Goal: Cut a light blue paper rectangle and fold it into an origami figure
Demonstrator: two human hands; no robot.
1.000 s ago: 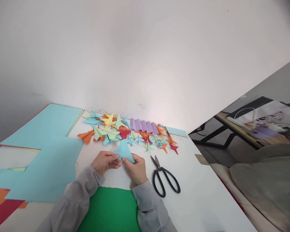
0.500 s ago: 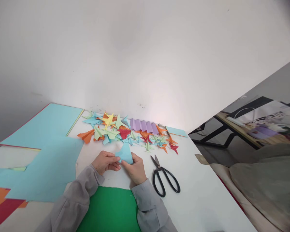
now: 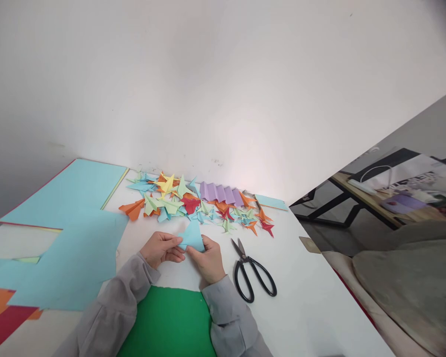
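Note:
A small folded piece of light blue paper (image 3: pixel 192 235) is held up between both hands, just above the white table. My left hand (image 3: pixel 164 249) pinches its left edge between thumb and fingers. At its lower right, my right hand (image 3: pixel 208 259) grips it, thumb in front and the fingers partly hidden behind. Beyond the hands lie several folded paper planes in many colours, among them an orange plane (image 3: pixel 133 210), a yellow plane (image 3: pixel 166 184) and a red plane (image 3: pixel 190 204). Black-handled scissors (image 3: pixel 250 267) rest slightly open to the right of my right hand.
Large blue sheets (image 3: pixel 74 258) cover the table's left side, with a red paper strip (image 3: pixel 10 323) near the front. A green sheet (image 3: pixel 171 322) lies between my forearms. Pleated purple paper (image 3: pixel 221 193) stands by the wall. Another table (image 3: pixel 357 198) is at the right.
Almost nothing differs. My left thumb has shifted very slightly left along the blue paper; both hands keep their hold.

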